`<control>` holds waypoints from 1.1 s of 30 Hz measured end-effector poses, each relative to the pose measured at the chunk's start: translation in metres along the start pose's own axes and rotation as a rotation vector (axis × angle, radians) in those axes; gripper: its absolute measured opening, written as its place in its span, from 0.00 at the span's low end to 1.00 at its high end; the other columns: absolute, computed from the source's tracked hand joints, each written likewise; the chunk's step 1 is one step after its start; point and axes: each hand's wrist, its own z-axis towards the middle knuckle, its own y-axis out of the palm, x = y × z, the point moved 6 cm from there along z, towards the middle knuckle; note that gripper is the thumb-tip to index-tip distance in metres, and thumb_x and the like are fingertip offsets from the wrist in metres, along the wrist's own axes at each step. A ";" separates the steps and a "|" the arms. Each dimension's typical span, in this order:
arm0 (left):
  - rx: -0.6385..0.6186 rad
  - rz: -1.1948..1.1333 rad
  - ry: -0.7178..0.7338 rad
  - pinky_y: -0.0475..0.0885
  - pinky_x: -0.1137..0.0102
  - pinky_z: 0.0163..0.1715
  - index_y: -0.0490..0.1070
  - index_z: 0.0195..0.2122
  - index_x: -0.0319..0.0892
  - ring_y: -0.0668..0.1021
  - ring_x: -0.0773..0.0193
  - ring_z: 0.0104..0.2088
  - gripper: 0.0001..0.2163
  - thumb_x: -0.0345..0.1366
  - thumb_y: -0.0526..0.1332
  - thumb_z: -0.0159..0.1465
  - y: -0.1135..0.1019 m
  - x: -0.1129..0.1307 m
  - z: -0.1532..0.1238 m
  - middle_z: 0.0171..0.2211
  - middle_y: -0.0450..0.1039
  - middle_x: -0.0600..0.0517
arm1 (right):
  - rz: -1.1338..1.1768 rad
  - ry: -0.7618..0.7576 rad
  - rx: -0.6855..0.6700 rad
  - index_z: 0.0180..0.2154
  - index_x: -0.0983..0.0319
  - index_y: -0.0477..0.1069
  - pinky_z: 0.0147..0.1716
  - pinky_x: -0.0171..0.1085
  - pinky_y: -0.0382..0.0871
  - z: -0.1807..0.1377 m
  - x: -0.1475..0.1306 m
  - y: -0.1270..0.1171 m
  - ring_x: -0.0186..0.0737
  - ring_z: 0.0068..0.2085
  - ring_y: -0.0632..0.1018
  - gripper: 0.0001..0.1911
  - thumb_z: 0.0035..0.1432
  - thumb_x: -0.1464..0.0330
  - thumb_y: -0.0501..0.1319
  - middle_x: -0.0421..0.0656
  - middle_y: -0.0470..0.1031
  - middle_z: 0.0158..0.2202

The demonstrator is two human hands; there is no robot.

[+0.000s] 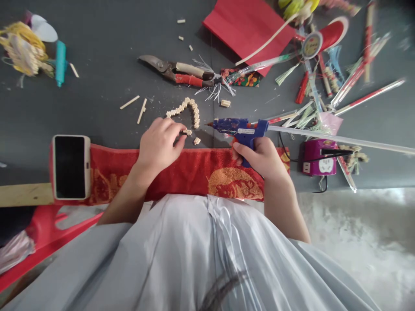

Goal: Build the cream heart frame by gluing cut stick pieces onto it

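My right hand (pixel 264 157) is wrapped round the grip of a blue hot glue gun (pixel 238 127); a long clear glue stick (pixel 340 138) runs out of its back. The nozzle points left. My left hand (pixel 162 142) is closed, thumb and forefinger pinching a small bundle of cream stick pieces (pixel 187 132). Just beyond those fingers, a curved chain of cream stick pieces (pixel 193 108) lies on the dark table (pixel 106 82). One small cream bundle (pixel 196 141) rests near the left fingertips, and another cream bundle (pixel 225 103) sits above the glue gun.
Pruning shears (pixel 181 71) lie beyond the chain, near red paper (pixel 249 30). A red towel (pixel 181 168) runs along the front edge, with a phone (pixel 71 166) at its left. At right are a purple power socket (pixel 319 157), a red thread spool (pixel 327 38) and several wrapped sticks.
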 end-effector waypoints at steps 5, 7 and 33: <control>-0.085 -0.070 0.067 0.66 0.47 0.58 0.76 0.46 0.48 0.72 0.41 0.58 0.12 0.37 0.64 0.61 0.010 -0.009 0.015 0.53 0.73 0.44 | -0.134 0.063 -0.053 0.20 0.60 0.69 0.20 0.34 0.66 0.001 0.008 0.010 0.33 0.20 0.72 0.17 0.58 0.59 0.63 0.40 0.73 0.19; -0.095 -0.115 0.058 0.62 0.44 0.61 0.76 0.44 0.50 0.70 0.40 0.61 0.11 0.37 0.66 0.59 0.013 -0.011 0.017 0.55 0.72 0.45 | -0.141 0.086 -0.081 0.21 0.60 0.69 0.20 0.33 0.66 0.000 0.010 0.013 0.33 0.20 0.72 0.17 0.58 0.59 0.62 0.40 0.73 0.19; -0.067 -0.163 0.105 0.60 0.41 0.60 0.75 0.40 0.50 0.70 0.40 0.61 0.06 0.40 0.62 0.63 0.026 -0.018 0.016 0.56 0.73 0.48 | -0.163 0.211 -0.064 0.22 0.60 0.66 0.21 0.34 0.61 0.005 0.008 0.019 0.33 0.21 0.70 0.14 0.54 0.59 0.61 0.39 0.70 0.19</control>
